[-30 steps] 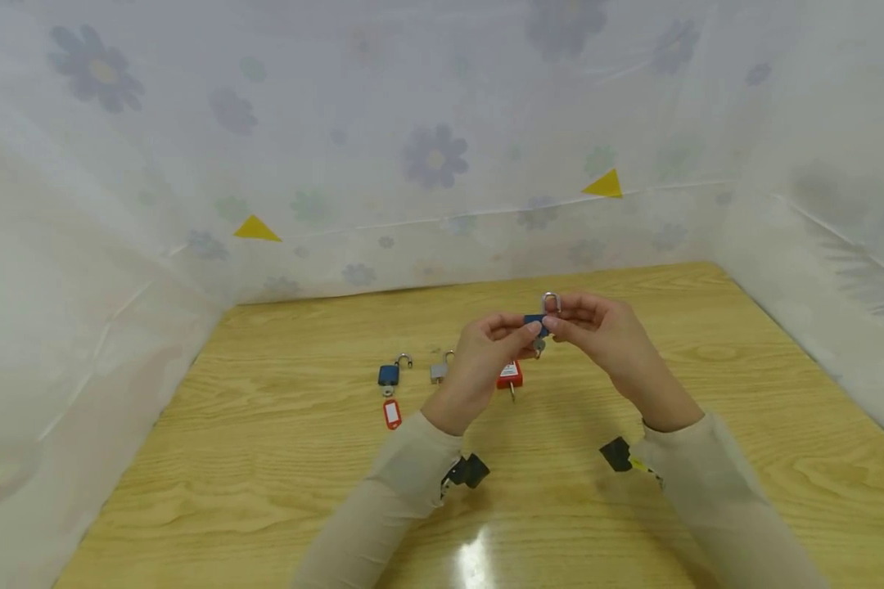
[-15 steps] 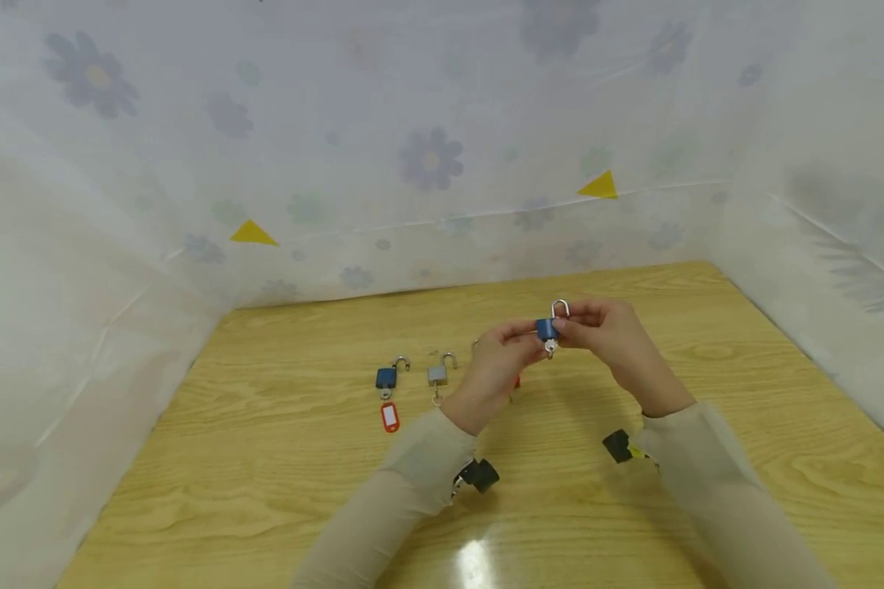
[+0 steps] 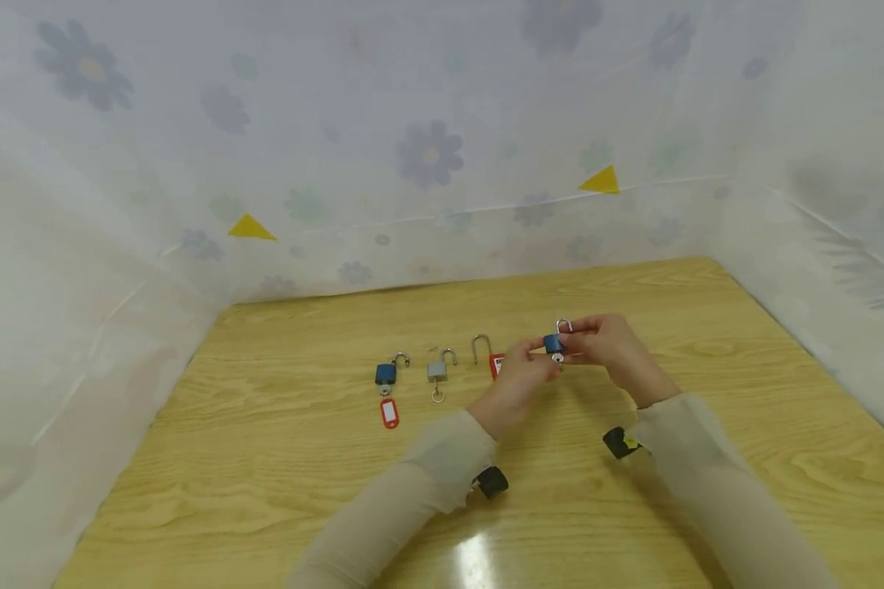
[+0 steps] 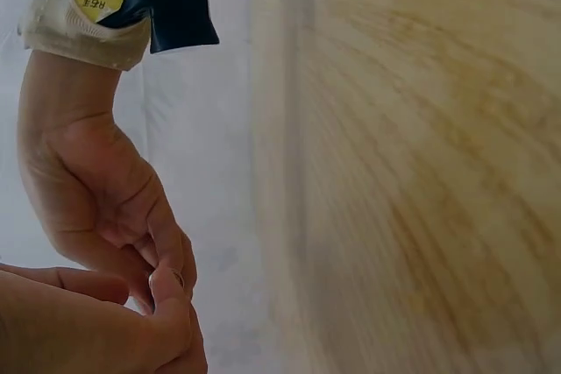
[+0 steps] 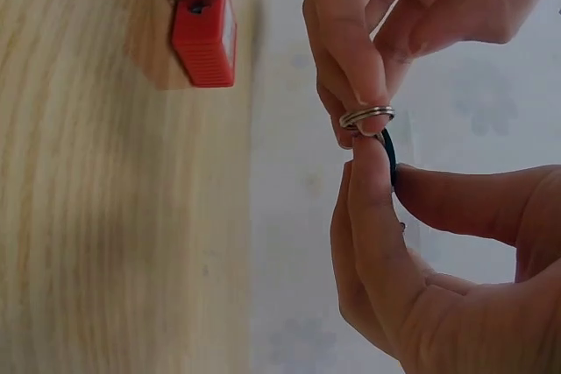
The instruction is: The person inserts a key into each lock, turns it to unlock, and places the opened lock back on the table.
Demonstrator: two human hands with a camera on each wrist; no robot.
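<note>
wooden table [image 3: 265,458], padlock [image 3: 553,343] between hands

The left hand [image 3: 521,378] covers most of the red padlock [image 3: 497,365]; the blue padlock [image 3: 554,344] beside it is mostly hidden by fingers.

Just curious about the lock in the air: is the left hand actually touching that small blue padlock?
Touching. In the head view the left hand has its fingertips on the small blue padlock, opposite the right hand. The right wrist view shows its fingers pinching the key ring.
</note>
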